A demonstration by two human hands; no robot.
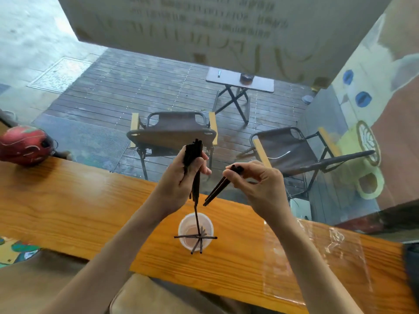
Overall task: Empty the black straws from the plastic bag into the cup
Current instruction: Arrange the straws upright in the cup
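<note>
Red helmet (23, 145): sitting at far left edge of tabletop (79, 200), well apart from the work; not involved.

Left hand (181, 175): closing around a bundle of black straws (192, 152), held near upright above the cup. Fingers wrapped, thumb across front. Lower ends are hanging down toward the cup mouth, prob. so they drop in by gravity.

Single straw (196, 217): reaching from below left hand down into the cup; can't tell if it's gripped or already loose.

Cup (195, 231): clear plastic, standing upright on tabletop between the forearms, directly under both hands. Several straws (199, 241) already lying inside, one resting crosswise over the rim, others poking out toward the near side.

Right hand (251, 177): pinching a smaller group of straws (221, 186) btwn thumb and fingertips, tilted w/ lower ends aiming down-left at the cup. Looks like a feeding grip, small batch for aim.

Plastic bag (317, 252): clear, lying flat on tabletop at right, just beside the right forearm; looks empty, though glare is making that hard to confirm.

Progress est.: bag done, transfer partway; most straws remaining in hands.
</note>
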